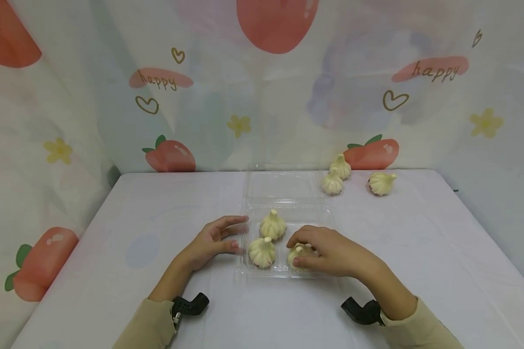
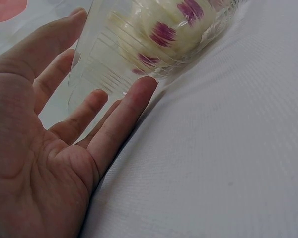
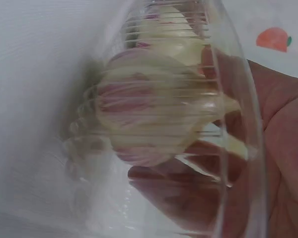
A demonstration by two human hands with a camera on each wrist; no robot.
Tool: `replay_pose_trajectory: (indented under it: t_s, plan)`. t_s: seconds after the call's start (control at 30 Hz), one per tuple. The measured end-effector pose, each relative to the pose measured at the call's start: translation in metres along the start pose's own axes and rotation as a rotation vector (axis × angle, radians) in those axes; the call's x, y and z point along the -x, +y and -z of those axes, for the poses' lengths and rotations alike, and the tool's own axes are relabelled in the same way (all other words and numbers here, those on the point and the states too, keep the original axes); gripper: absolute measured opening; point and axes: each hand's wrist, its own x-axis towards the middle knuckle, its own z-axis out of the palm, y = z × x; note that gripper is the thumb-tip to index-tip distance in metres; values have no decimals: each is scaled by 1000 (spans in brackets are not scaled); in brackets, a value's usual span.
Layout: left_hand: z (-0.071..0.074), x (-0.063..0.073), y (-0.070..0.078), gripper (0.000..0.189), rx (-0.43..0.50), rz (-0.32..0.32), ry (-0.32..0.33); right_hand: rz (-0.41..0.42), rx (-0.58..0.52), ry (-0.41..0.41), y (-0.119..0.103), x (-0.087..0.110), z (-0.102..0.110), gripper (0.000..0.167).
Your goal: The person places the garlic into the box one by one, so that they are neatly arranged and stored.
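A clear plastic clamshell box (image 1: 266, 274) lies with its lid folded back. Inside its left half sit two garlic bulbs, a rear one (image 1: 272, 226) and a front one (image 1: 262, 253), stems upward. My right hand (image 1: 334, 249) reaches into the front right of the box, thumb and fingers around a third garlic bulb (image 1: 300, 253). Through the ribbed wall, the right wrist view shows this purple-streaked bulb (image 3: 149, 106). My left hand (image 1: 211, 242) is at the left wall, fingers spread and fairly straight, fingertips right at the plastic (image 2: 107, 74), holding nothing.
Behind the box on the right, two garlic bulbs (image 1: 332, 182) stand close together by the lid (image 1: 284, 186). Another bulb (image 1: 381, 183) lies farther right near the back edge. A printed cloth backdrop (image 1: 270, 106) rises behind the white-covered table (image 1: 113, 271).
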Motion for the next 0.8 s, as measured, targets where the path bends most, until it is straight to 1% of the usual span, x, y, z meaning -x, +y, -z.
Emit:
replay_pose_trajectory:
  t_s: [0.23, 0.37, 0.6, 0.67, 0.8]
  plan:
    - [0, 0, -1, 64, 1, 5, -1, -26, 45, 51, -5, 8, 12, 36]
    - [-1, -1, 0, 64, 1, 8, -1, -47, 39, 102, -5, 15, 23, 35]
    - [-1, 0, 2, 63, 4, 5, 0, -72, 19, 221, 10, 24, 42, 35]
    - [-1, 0, 2, 62, 5, 4, -2, -81, 20, 252, 15, 26, 45, 35]
    - [-2, 1, 1, 62, 5, 5, -4, -72, 33, 321, 26, 28, 49, 35]
